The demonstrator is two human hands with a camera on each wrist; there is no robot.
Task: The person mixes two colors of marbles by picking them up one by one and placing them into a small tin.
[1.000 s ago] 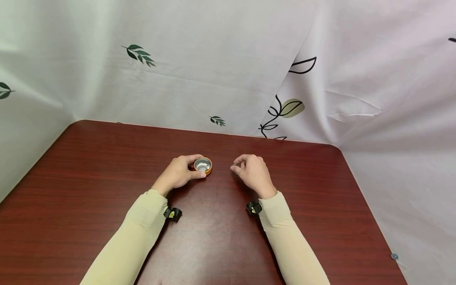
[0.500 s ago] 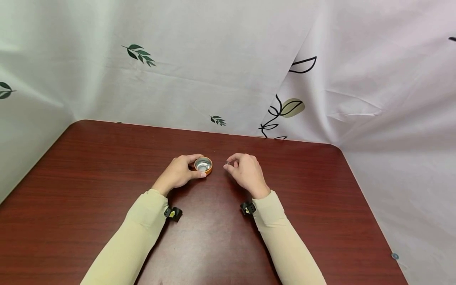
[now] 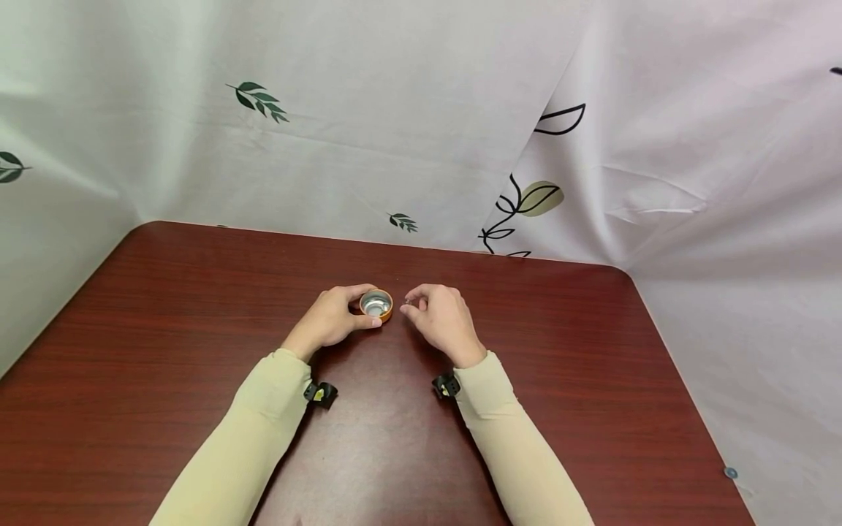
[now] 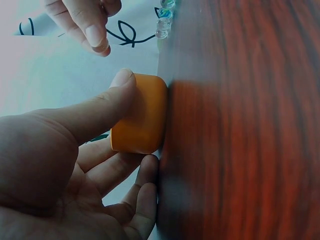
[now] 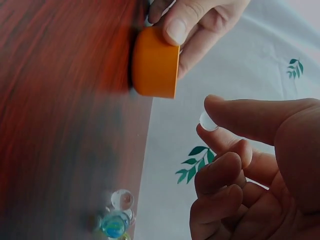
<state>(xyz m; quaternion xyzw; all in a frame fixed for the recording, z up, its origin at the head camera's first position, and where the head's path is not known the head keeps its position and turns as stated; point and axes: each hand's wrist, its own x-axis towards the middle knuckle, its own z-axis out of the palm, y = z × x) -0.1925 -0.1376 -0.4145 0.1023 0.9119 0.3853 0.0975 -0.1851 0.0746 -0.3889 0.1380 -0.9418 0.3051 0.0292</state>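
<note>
A small round orange tin (image 3: 387, 316) with a silvery inside stands upright on the table, its mouth facing up. My left hand (image 3: 332, 319) holds it from the left, with the thumb (image 4: 117, 92) on the near side and fingers round the far side. Between thumb and index finger my right hand (image 3: 442, 319) pinches a clear glass marble (image 5: 207, 122), just right of the tin and apart from it. The other right fingers are curled in. Several more glass marbles, a clear one (image 5: 122, 199) and a blue-green one (image 5: 114, 225) among them, lie on the table, hidden in the head view.
The dark red wooden table (image 3: 197, 351) has rounded far corners. A white cloth (image 3: 368, 124) with leaf prints hangs behind it and along both sides. A black strap with a camera sits at each wrist.
The right hand has moved left with the pinched marble, from well right of the tin to close beside it. The left hand and the tin have stayed in place.
</note>
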